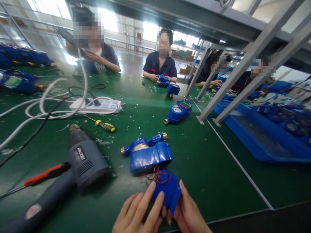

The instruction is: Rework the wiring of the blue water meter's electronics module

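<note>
A blue plastic cover (168, 191) is tilted in front of me, with thin coloured wires (159, 174) running from it to the blue water meter (150, 157) behind. My right hand (188, 212) grips its right edge, the thumb along the side. My left hand (142, 210) lies against its left part, fingertips on the surface and some fingers bent beneath. The meter rests on the green table, its brass threaded ends showing left and upper right. What is under the cover is hidden.
A grey heat gun (87, 158), an orange screwdriver (46, 173) and a yellow-black screwdriver (105, 125) lie left. Behind them is a white power strip (97, 105) with looped cables. Another meter (178, 111) stands farther back. A blue tray (262, 142) and metal posts (233, 71) stand right. Several co-workers sit opposite.
</note>
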`<move>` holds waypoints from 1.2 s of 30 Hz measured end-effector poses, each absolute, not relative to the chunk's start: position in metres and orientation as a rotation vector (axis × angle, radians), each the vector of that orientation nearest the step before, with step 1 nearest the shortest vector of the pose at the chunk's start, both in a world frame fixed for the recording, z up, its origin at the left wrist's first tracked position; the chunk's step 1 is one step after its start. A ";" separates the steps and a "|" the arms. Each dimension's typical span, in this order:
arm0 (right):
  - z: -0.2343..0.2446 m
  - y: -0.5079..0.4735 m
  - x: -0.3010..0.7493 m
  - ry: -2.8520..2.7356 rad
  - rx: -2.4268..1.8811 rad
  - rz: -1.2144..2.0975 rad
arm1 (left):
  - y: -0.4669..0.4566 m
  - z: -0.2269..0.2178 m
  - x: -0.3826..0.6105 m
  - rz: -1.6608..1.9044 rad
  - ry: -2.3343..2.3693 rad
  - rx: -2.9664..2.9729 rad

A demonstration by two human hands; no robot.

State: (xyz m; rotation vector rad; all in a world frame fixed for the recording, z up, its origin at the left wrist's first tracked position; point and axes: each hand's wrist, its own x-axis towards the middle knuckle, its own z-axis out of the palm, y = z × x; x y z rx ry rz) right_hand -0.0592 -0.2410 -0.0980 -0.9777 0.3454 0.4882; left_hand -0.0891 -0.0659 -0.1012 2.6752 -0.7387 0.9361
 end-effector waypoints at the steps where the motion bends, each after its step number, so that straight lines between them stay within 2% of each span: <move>1: -0.097 -0.244 -0.059 0.330 -1.028 0.469 | -0.079 -0.098 -0.081 0.940 -0.736 2.650; 9: -0.084 -0.270 -0.051 -0.050 -1.326 0.416 | -0.099 -0.084 -0.050 0.606 -0.764 2.624; 13: -0.094 -0.259 -0.055 -0.031 -1.436 0.222 | -0.100 -0.089 -0.043 0.809 -0.829 2.598; 17: -0.100 -0.258 -0.059 0.002 -1.833 -0.043 | -0.095 -0.096 -0.048 0.929 -0.770 2.551; 21: -0.099 -0.272 -0.058 -0.199 -2.126 -0.219 | -0.069 -0.092 -0.047 0.969 -0.467 2.555; 26: -0.096 -0.283 -0.054 -0.422 -2.413 -0.304 | -0.053 -0.085 -0.020 0.870 -0.361 2.918; 33: -0.096 -0.284 -0.042 -0.249 -2.546 -0.295 | -0.085 -0.072 0.001 0.753 -0.190 2.952; 36: -0.092 -0.286 -0.037 -0.210 -2.530 -0.270 | -0.070 -0.064 -0.013 0.817 -0.247 2.886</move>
